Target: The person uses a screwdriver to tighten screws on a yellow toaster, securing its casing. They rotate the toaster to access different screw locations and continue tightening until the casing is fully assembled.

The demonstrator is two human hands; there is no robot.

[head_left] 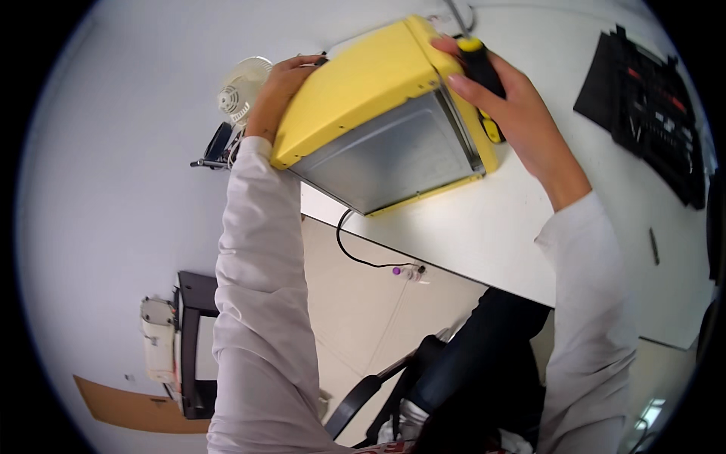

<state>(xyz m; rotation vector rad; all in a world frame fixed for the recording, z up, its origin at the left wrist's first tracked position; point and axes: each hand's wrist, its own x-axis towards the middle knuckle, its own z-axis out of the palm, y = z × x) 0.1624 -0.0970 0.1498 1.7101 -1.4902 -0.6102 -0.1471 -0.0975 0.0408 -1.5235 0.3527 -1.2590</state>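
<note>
A yellow box-shaped appliance [340,87] with a grey metal panel [393,155] is tilted up on the white table. It looks like a small oven. My left hand [283,91] wraps round its far left side, with the fingertips partly hidden behind it. In my right hand [510,94] is a screwdriver [484,68] with a black and yellow handle, its shaft pointing away from me. The fingers of that hand also rest against the appliance's right corner. Below the right thumb shows a black and yellow piece [491,129], which I cannot make out. A black cord [340,238] hangs below the appliance.
An open black tool case [650,113] lies at the right of the white table [469,234]. Nearer sits a small dark slim tool [654,246]. A white fan [246,87] stands by the wall. On the floor is a purple-capped bottle [408,273].
</note>
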